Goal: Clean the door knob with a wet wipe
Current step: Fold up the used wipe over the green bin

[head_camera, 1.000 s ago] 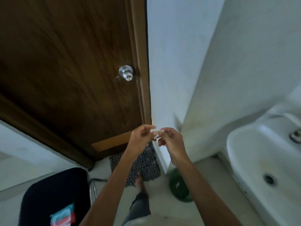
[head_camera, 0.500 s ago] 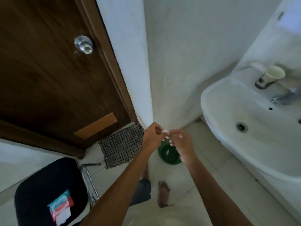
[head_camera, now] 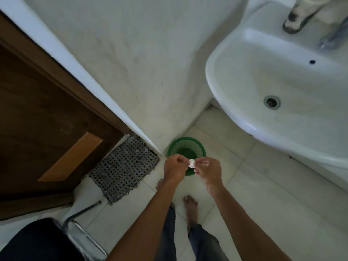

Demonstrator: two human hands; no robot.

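My left hand [head_camera: 174,167] and my right hand [head_camera: 208,170] meet in front of me, and both pinch a small crumpled white wipe [head_camera: 192,163] between their fingertips. The wipe hangs directly above a green mesh basket [head_camera: 185,147] that stands on the floor at the wall corner. The dark brown wooden door [head_camera: 47,110] fills the left side. Its knob is out of the frame.
A white sink [head_camera: 282,87] juts out at the right, with a cup [head_camera: 301,16] on its rim. A woven mat [head_camera: 122,164] lies at the door's foot. A black chair [head_camera: 41,242] with a metal frame stands at the bottom left. My bare feet are on the tiled floor.
The view has swung right and down, so the door knob has left the frame and the sink and green basket have come in. Both hands still hold the wipe, now above the basket.
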